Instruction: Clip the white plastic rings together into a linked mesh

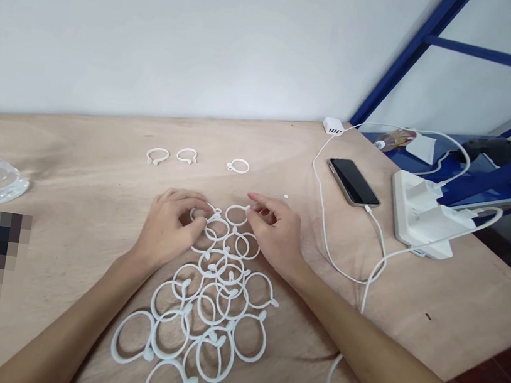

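My left grip (169, 227) and right grip (274, 227) curl in at the far end of the heap of white plastic rings (189, 264) (whether either holds one, I can't tell).

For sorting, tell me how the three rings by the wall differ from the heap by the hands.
The three rings lie separately near the wall; the heap of rings overlaps further from it. The three rings are few; the heap holds many. Both are white loops with small knobs.
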`<state>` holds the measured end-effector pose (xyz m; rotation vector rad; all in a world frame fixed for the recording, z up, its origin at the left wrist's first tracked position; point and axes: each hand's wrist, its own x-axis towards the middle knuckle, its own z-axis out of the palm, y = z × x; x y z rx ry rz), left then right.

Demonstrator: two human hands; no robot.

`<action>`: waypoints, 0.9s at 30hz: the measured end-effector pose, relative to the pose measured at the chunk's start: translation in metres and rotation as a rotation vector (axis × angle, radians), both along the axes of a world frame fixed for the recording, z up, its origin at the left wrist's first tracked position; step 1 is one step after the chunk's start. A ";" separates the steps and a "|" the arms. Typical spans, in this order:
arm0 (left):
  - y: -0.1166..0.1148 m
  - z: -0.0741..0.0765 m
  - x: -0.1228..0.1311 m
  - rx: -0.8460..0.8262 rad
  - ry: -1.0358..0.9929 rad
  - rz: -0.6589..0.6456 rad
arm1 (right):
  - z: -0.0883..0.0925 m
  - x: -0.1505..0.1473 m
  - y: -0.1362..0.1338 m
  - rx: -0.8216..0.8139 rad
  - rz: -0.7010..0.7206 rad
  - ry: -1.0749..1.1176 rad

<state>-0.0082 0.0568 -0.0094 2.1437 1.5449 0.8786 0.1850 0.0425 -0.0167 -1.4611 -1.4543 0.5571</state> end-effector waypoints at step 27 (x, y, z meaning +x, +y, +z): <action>-0.015 -0.005 0.008 0.512 -0.033 -0.376 | 0.001 -0.003 -0.004 0.067 0.218 -0.046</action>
